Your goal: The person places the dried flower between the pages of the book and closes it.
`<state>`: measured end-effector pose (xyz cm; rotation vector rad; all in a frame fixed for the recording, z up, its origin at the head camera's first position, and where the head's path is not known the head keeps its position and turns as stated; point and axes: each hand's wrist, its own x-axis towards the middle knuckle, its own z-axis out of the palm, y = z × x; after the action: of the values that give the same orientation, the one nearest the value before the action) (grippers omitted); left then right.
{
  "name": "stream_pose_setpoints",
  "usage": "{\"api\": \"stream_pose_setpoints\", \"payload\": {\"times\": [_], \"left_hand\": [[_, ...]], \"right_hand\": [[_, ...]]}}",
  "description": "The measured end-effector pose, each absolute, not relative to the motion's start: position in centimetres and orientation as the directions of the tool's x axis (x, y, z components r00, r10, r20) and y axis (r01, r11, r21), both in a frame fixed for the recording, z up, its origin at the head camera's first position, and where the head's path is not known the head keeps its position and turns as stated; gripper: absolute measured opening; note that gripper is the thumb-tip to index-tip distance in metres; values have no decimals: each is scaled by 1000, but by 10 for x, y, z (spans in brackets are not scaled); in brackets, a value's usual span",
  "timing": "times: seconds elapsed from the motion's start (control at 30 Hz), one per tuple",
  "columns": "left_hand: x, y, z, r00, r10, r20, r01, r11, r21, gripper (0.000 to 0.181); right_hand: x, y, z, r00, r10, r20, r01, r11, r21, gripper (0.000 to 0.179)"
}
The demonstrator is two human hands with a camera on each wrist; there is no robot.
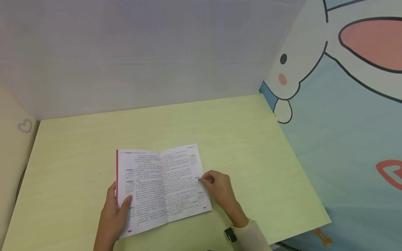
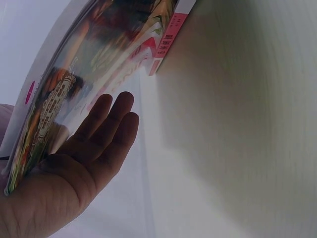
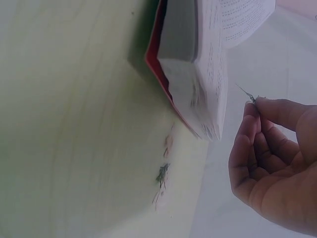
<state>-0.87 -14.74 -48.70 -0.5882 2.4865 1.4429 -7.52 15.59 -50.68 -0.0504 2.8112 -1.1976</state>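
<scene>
White paper in a red-edged cover: one open book [image 1: 147, 184], near the front edge of a pale yellow bench [image 1: 238, 132], its fold running from far to near. Held at the left edge by the left hand [image 1: 113, 218], thumb upon the page, fingers beneath the cover. Item two: one small plant sprig [image 3: 253, 97], thin and dark, pinched between thumb and forefinger of the right hand [image 1: 220, 188]; grip narrow, brought down to the stem's own thickness. Position of sprig: by the outer margin of the right page [image 1: 182, 181], about midway along that side; right hand plainly the nearer, left hand well apart across the book. Long axis: in the right wrist view a fine end projects from the fingertips toward the pages (in the head view the piece is too small for its direction to be read). Contact of sprig with paper: cannot be told for certain; the right wrist view suggests a slight gap. Governing relation, by judgement: the page lies just left of the grip, so any travel between the two is short and sideways, height above the paper being the uncertain part. Also listed: plant-like bits [image 3: 162, 174], green and pinkish, blurred, on the bench; a black band [image 1: 230, 234] at the right sleeve [image 1: 252, 237].
</scene>
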Motion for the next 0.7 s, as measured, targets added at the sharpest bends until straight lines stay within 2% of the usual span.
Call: {"api": "stream_pose_setpoints", "payload": {"times": [0.7], "left_hand": [[-8, -147, -486, -892, -251, -377, -453, 462, 762, 72]], "right_hand": [[-72, 134, -508, -986, -163, -38, -80, 661, -746, 8]]}}
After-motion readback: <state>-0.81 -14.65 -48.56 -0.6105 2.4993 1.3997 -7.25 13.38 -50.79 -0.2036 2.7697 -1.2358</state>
